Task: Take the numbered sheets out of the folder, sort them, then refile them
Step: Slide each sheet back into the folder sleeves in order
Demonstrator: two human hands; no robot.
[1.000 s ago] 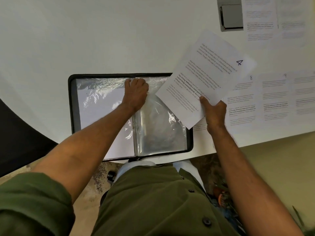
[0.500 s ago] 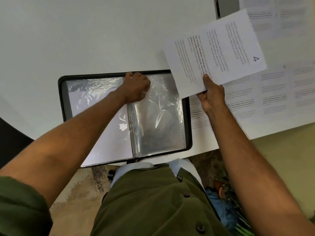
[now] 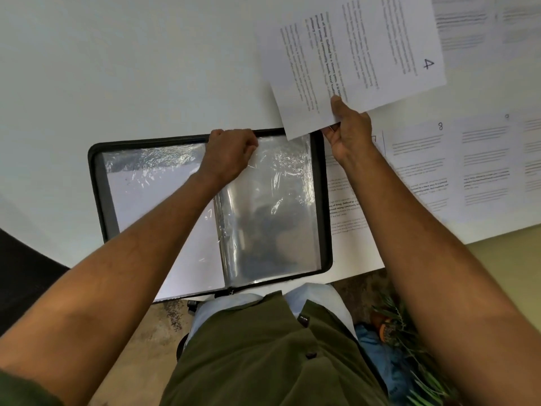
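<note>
A black folder (image 3: 96,183) lies open on the white table, its clear plastic sleeves (image 3: 269,206) spread across both halves. The left half holds a white sheet (image 3: 158,206) inside a sleeve. My left hand (image 3: 231,153) grips the top edge of a sleeve at the folder's spine. My right hand (image 3: 348,130) pinches the lower edge of the sheet marked 4 (image 3: 351,54), held in the air above the folder's top right corner. Several other numbered sheets lie flat to the right, among them sheet 8 (image 3: 418,159).
More printed sheets (image 3: 486,159) cover the table's right side up to its front edge (image 3: 497,235). A dark shape (image 3: 26,273) sits at the left below the table. Plants and blue cloth (image 3: 392,341) lie on the floor at my right.
My right hand has lifted sheet 4 up and turned it so its long side runs across the view. My left hand stays on the sleeve's top edge.
</note>
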